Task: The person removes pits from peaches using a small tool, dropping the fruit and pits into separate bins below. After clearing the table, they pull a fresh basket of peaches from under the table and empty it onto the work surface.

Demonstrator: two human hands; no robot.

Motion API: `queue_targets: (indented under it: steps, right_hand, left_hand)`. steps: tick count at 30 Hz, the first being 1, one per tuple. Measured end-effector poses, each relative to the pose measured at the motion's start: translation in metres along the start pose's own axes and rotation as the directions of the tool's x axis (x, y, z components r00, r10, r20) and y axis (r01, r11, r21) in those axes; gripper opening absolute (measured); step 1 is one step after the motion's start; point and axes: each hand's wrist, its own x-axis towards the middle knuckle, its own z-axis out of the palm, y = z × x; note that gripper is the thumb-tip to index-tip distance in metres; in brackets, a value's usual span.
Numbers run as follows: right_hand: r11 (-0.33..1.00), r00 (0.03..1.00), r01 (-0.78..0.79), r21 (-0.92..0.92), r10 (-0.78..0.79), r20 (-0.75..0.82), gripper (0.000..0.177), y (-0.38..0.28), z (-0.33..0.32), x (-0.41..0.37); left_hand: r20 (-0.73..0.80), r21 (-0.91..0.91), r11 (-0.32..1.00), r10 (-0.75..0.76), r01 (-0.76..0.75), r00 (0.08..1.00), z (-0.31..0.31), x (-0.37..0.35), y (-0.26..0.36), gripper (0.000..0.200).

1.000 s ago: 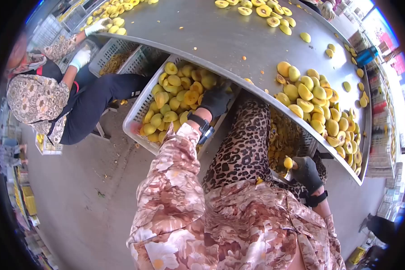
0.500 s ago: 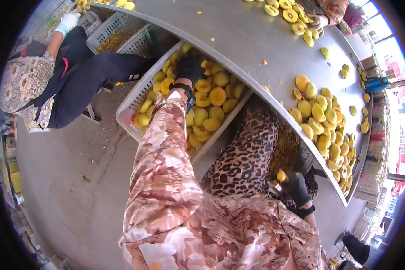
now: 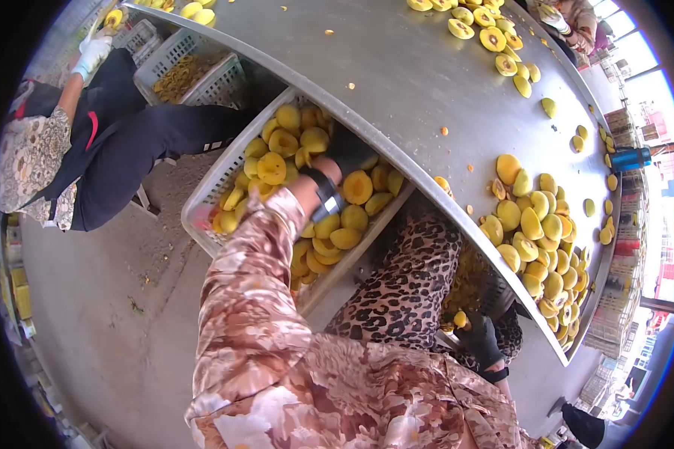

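My left hand (image 3: 350, 152), in a black glove with a wrist strap, reaches into a grey plastic crate (image 3: 219, 179) full of yellow peach halves (image 3: 335, 224). The glove lies among the fruit at the crate's far side, partly under the steel table's edge, and its fingers are hidden. My right hand (image 3: 479, 340), also black-gloved, rests low by my leopard-print lap. It is closed on a small yellow fruit piece (image 3: 460, 319). A pile of peach halves (image 3: 541, 232) lies on the steel table (image 3: 397, 67) to the right.
A co-worker in dark trousers and white gloves (image 3: 93, 52) sits at the left by a second crate (image 3: 191, 71) of scraps. More halves (image 3: 487, 30) lie at the table's far end near another person's hand. A blue bottle (image 3: 630, 159) stands at the right edge.
My left hand has moved within the crate, from its far left corner toward the right, under the table edge. My right hand has stayed low with the fruit piece. The view has shifted.
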Motion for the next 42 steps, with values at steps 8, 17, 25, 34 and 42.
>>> queue_targets:
  steps: [8,17,25,34,42]
  right_hand:
    - [0.983,0.982,0.171,-0.058,-0.175,-0.069,0.022,-0.019,-0.015,0.032]
    - [0.995,0.997,0.080,0.053,-0.079,-0.016,0.017,-0.012,-0.008,0.017]
    - [0.998,0.993,0.055,0.031,-0.051,-0.110,0.016,-0.018,-0.022,0.022]
    - [0.998,0.969,0.059,0.023,-0.052,-0.242,0.016,0.006,-0.003,-0.008]
    - [0.891,0.752,0.160,0.426,0.169,-0.637,0.007,-0.003,0.007,0.026]
  left_hand:
    - [0.406,0.114,0.993,-0.016,-0.033,0.914,-0.007,0.020,0.004,0.051]
    - [0.043,0.509,0.860,0.011,-0.032,0.999,-0.047,-0.092,-0.068,0.071]
    - [0.270,0.556,0.819,-0.342,0.144,0.900,-0.055,-0.028,-0.056,0.074]
    - [0.012,0.093,0.937,0.337,-0.336,0.942,0.061,-0.021,0.030,0.030]
    - [-0.463,-0.363,0.929,-0.244,0.069,0.852,-0.026,-0.076,0.064,0.019]
